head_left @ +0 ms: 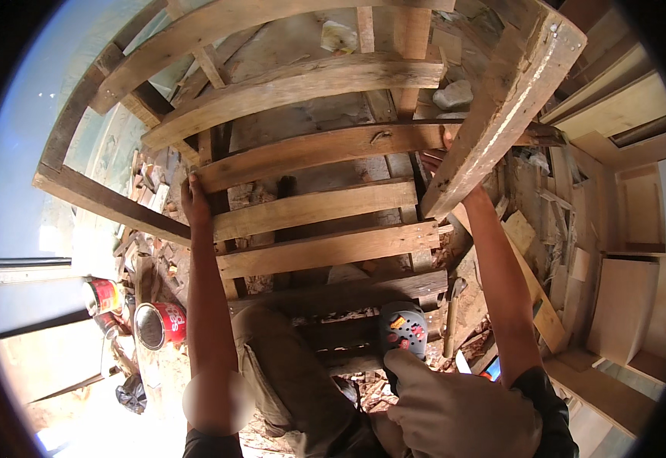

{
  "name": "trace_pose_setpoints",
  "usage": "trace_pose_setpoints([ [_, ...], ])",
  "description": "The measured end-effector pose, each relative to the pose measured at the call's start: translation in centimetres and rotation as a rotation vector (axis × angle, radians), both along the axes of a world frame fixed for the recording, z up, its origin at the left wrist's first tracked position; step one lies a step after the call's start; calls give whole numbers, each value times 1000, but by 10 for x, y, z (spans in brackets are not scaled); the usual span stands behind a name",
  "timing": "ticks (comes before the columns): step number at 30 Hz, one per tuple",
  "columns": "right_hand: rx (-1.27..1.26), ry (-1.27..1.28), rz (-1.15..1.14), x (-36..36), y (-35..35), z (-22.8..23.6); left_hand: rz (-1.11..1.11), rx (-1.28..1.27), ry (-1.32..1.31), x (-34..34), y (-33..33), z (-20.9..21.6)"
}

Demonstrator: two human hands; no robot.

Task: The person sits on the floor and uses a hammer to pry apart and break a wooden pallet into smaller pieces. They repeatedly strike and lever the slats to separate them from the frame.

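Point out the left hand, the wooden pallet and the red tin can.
left hand (194, 200), head view, on the back of the hand.
wooden pallet (325, 248), head view, on a lower slat.
red tin can (171, 320), head view, on its side wall.

Right hand (441, 156) mostly hidden behind pallet's (325, 145) side beam, upper right of centre; pallet's top slats cut by frame's upper edge.

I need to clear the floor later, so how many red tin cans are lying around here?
2. One red can lies on its side at lower left, its open end showing; another red can sits just left of it. Debris may hide more.
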State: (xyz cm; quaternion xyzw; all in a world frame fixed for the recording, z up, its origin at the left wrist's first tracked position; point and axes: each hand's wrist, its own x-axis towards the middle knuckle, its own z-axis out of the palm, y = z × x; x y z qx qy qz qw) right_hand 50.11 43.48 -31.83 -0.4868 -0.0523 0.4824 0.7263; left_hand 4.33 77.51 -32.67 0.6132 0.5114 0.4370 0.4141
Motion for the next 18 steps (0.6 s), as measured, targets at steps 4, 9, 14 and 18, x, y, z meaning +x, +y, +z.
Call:
trace_pose_setpoints([
  [4,26,-250,-322,14,-40,-37,-15,-34,22,17,1,1],
  [9,-314,-819,-601,-100,-86,21,3,-16,-71,-3,1,-5],
  [14,-148,-1267,-6,-176,-70,33,8,-85,-124,5,-1,-6],
  [18,-128,-1640,126,-172,6,73,-3,-76,-52,5,-2,1],
])
